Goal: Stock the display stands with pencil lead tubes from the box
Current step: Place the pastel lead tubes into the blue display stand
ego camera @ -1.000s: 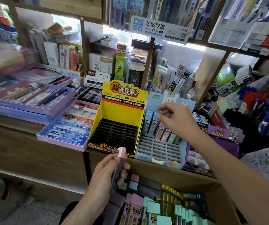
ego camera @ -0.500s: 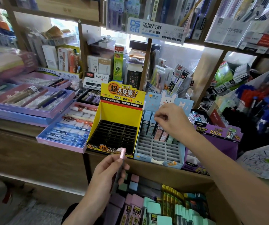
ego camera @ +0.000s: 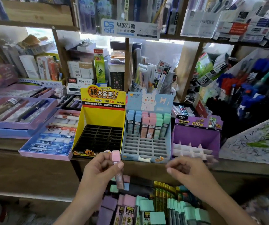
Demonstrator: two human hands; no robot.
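Note:
My left hand (ego camera: 100, 169) grips a pink-capped lead tube (ego camera: 116, 161) upright, just in front of the shelf edge. My right hand (ego camera: 185, 172) hovers beside it with loosely curled fingers and holds nothing. The blue rabbit display stand (ego camera: 146, 148) has blue, pink and green tubes (ego camera: 148, 125) in its back rows; its front slots are bare. The yellow stand (ego camera: 101, 117) to its left has a black grid with no tubes. The purple stand (ego camera: 197, 135) sits on the right. Below, the cardboard box (ego camera: 146, 207) holds several pink, purple, green and yellow tubes.
Purple and blue pen trays (ego camera: 49, 137) lie left of the stands on the wooden shelf (ego camera: 25, 163). Packed stationery fills the shelves behind and above. A slanted pen rack (ego camera: 252, 95) and a scribbled test sheet (ego camera: 257, 140) stand at the right.
My right hand has drawn back from the blue stand's tubes to the shelf edge near my left hand. The left hand with the pink tube has risen slightly.

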